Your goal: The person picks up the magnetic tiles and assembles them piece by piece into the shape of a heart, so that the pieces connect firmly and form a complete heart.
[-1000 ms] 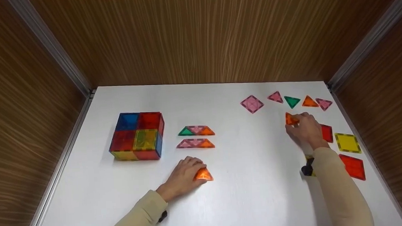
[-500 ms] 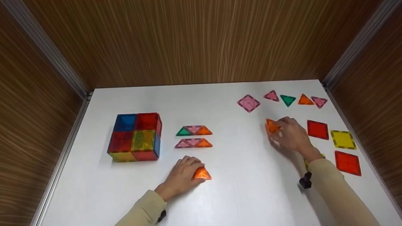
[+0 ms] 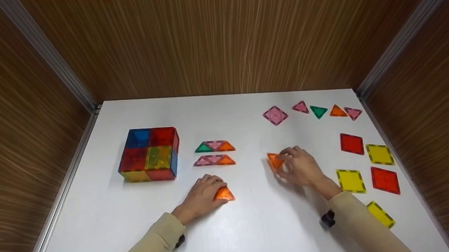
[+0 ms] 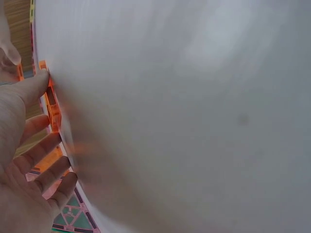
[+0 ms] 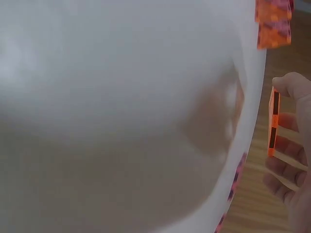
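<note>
My left hand [image 3: 203,196] rests low over the white table, thumb and fingers round an orange triangular magnetic tile [image 3: 224,194]. In the left wrist view that tile [image 4: 51,104] shows edge-on between thumb and fingers. To the right, my right hand [image 3: 301,166] pinches another orange triangular tile [image 3: 274,160] by its side, above the table. The right wrist view shows this tile [image 5: 274,121] edge-on between thumb and fingertips. Beyond my left hand lie two flat trapezoids of three triangles: one green, pink and orange [image 3: 214,146], the other pink and orange [image 3: 214,160].
A block of coloured square tiles [image 3: 147,155] stands at the left. Along the back right lie a pink square [image 3: 275,115] and loose triangles, one green [image 3: 318,112]. Red [image 3: 352,144] and yellow squares [image 3: 351,181] lie near the right edge. Wood-grain walls [image 3: 220,41] enclose the table.
My right hand has carried its orange triangle leftward and nearer to me, uncovering red and yellow squares. My left hand keeps its grip and place; the head view has shifted slightly.
</note>
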`<state>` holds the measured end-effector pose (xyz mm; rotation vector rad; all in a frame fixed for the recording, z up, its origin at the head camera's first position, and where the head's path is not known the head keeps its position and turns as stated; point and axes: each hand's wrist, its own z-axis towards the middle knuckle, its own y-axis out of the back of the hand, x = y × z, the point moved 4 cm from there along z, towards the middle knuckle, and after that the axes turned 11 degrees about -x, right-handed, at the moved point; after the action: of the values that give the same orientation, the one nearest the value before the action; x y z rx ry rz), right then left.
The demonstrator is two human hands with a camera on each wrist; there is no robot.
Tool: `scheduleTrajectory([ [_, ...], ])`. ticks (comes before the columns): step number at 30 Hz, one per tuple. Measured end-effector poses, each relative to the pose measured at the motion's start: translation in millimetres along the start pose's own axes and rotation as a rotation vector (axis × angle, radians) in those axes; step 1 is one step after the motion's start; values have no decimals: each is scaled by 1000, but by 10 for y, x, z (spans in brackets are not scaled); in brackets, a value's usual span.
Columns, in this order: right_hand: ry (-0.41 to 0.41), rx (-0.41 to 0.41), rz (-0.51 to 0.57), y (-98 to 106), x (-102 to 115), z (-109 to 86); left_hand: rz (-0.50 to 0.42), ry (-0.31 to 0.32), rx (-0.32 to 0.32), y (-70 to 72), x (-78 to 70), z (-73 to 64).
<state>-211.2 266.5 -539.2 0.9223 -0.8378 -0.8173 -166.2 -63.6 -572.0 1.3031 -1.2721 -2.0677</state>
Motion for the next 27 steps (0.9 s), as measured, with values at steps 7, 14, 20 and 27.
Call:
scheduleTrajectory([
  [7, 166, 42, 47, -200, 428, -42, 2, 13, 7, 12, 6, 0],
  [14, 221, 129, 54, -395, 735, -44, 15, 22, 17, 5, -9, 3],
  [20, 270, 138, 25, -496, 932, -20, 32, 21, 8, 1, -28, 18],
  [27, 311, 166, 40, -562, 1103, 18, 59, -2, -23, -8, -34, 26],
])
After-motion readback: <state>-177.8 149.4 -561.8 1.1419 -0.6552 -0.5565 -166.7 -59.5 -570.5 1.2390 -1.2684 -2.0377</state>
